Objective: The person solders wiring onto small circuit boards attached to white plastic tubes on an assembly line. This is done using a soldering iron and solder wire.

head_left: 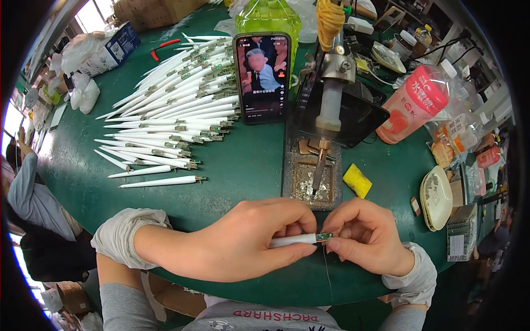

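Observation:
My left hand is closed round a slim white pen-shaped tube, held level above the near edge of the table. From the tube's right end sticks a small green circuit board. The thumb and forefinger of my right hand pinch together right at that board. A thin wire hangs down from below these fingertips; its upper end is hidden by them. Many similar white tubes lie fanned out at the left, pointed ends leftward, board ends to the right.
Ahead, a soldering iron points down over a metal tray with solder bits. A yellow sponge lies beside it. A phone leans against a green bottle. Right: a pink bottle and pale dish. Far left sits another person.

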{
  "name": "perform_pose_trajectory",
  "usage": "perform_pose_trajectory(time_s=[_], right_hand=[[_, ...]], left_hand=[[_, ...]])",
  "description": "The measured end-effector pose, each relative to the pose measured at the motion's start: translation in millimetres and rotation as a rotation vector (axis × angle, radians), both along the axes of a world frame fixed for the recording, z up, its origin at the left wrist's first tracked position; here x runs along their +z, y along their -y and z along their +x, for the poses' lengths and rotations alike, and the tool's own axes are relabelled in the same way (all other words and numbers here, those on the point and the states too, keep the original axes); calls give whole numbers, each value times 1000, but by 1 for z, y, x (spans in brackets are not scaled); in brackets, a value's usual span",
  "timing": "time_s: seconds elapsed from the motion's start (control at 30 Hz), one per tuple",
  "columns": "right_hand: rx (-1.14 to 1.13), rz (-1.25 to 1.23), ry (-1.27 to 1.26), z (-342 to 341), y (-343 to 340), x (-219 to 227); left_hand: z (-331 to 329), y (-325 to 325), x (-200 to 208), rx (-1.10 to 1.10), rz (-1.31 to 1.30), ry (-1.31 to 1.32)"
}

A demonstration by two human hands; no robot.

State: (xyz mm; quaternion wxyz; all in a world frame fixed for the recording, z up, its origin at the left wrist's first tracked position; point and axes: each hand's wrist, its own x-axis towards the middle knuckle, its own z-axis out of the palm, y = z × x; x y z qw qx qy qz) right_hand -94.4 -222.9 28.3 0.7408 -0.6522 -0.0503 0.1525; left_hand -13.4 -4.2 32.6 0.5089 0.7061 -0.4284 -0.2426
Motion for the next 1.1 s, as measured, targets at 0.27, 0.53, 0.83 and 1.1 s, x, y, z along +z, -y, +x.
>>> perform_pose_trajectory(time_s=[0.27, 0.53, 0.83, 1.1], right_hand=[[-33, -60, 80, 2, -2, -10], [-27, -123, 92, 6, -2, -12], [-153, -564, 783, 7, -9, -15], [-117, -794, 1111, 9, -6, -26]], left_hand=[[4, 1, 0, -28, 152, -421], [6, 2, -3, -36, 172, -366], [11, 6, -10, -20, 217, -657], [13, 5, -15, -65, 225, -684]])
